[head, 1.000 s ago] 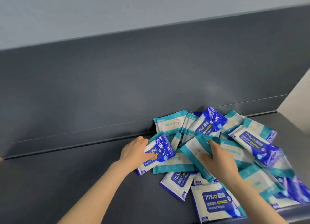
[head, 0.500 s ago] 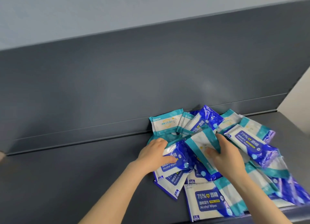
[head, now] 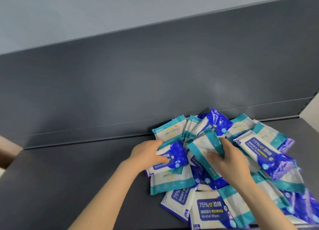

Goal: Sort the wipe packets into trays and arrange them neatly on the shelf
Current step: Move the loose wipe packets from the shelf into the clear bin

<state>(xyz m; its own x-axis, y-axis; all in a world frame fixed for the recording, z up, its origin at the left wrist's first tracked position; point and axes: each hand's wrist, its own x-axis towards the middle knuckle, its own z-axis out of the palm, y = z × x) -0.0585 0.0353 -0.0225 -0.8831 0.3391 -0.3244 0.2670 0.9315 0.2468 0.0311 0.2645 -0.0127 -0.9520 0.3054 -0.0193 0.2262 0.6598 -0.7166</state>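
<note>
Sorting judged barely begun: no tray in view, wipe packets (head: 209,210) all in one loose overlapping heap at 4 o'clock on the dark shelf (head: 69,178), where the left hand (head: 146,155) grips a blue alcohol-wipe packet (head: 174,158) at its 3 o'clock and the right hand (head: 229,162) pinches a teal-edged packet (head: 203,148) at its 10 o'clock.

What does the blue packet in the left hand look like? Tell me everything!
The blue packet is a flat, shiny plastic pouch, white with a deep blue end and the words Alcohol Wipes. It lies tilted over a teal packet. The left hand pinches it, thumb on top.
</note>
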